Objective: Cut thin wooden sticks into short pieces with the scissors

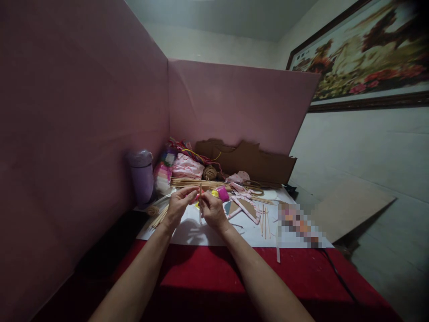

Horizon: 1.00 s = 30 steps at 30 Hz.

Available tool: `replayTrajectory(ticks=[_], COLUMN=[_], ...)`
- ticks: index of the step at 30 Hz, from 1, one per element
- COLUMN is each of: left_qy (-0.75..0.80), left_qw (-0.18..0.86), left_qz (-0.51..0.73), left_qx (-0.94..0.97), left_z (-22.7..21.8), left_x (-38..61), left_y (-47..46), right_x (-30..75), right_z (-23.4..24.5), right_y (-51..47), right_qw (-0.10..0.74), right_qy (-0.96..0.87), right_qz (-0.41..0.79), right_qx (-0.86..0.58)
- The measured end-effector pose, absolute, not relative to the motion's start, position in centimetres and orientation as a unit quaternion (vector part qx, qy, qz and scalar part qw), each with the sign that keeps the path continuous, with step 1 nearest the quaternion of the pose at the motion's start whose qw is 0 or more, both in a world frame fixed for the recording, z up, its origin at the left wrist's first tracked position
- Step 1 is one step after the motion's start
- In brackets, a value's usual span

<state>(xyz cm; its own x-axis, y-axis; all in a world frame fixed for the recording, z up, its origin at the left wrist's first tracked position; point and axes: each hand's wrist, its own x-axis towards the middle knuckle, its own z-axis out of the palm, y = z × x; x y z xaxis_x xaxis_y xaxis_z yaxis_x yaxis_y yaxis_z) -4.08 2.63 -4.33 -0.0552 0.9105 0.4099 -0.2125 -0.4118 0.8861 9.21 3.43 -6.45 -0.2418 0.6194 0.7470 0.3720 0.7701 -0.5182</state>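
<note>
A thin wooden stick [200, 218] is held upright between my two hands above the white sheet. My right hand [214, 211] is closed, its thumb and fingers pinching the stick around its middle. From the other side, the closed fingertips of my left hand [179, 205] meet the stick near its top. Just beyond my hands lie a magenta packet [223, 193] and a small yellow piece [215, 193]. To the right, a cardboard piece with pink-patterned edging [246, 209] lies flat, with several short sticks [265, 221] beside it.
A bundle of long sticks [187, 182], a twine ball [210, 173] and pink spotted cloth [187, 166] lie at the back. Torn cardboard [248, 158] leans behind them. A purple tumbler [142, 179] stands left. A blurred-out object with a cable [338, 275] lies right.
</note>
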Motion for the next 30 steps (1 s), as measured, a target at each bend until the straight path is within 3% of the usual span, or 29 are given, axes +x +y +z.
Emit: replayTrajectory(ticks=[9, 22, 30], left_qy=[0.283, 0.314, 0.319], left_qw=[0.475, 0.441, 0.433], left_qz=[0.656, 0.68, 0.679], left_qx=[0.514, 0.494, 0.499], left_z=[-3.9, -3.8, -3.8], left_x=[-3.2, -3.1, -2.9], left_y=[3.5, 3.7, 3.9], right_x=[8.9, 10.2, 10.4], right_z=[-6.2, -7.9, -8.4], right_y=[3.3, 4.4, 4.6], right_qw=[0.527, 0.448, 0.411], right_qy=[-0.779, -0.709, -0.712], right_qz=[0.158, 0.421, 0.445], right_qx=[-0.302, -0.344, -0.356])
